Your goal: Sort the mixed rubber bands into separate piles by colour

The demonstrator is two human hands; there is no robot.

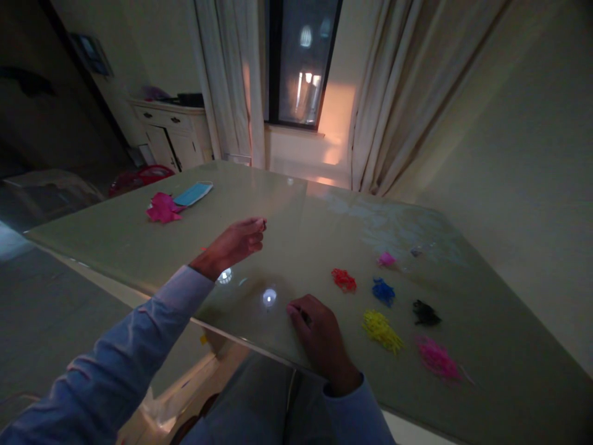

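Note:
My left hand (237,243) is raised over the middle of the table, fingers pinched together. A tiny dark spot shows at its fingertips, too small to name. Near the front edge rests my right hand (319,330), its fingers curled in; whatever they hold, if anything, is hidden. To its right lie small heaps of what look like rubber bands: a red heap (343,280), a blue heap (383,291), a yellow heap (382,331), a black heap (425,313) and a pink heap (437,358). Neither hand touches these heaps.
The glossy table (287,247) reflects ceiling lights. On its far left lie a blue face mask (193,193) and a crumpled pink piece (164,208). A small pink bit (386,259) and clear plastic (416,251) are behind the heaps. Curtains (231,80) and a cabinet (178,133) stand beyond.

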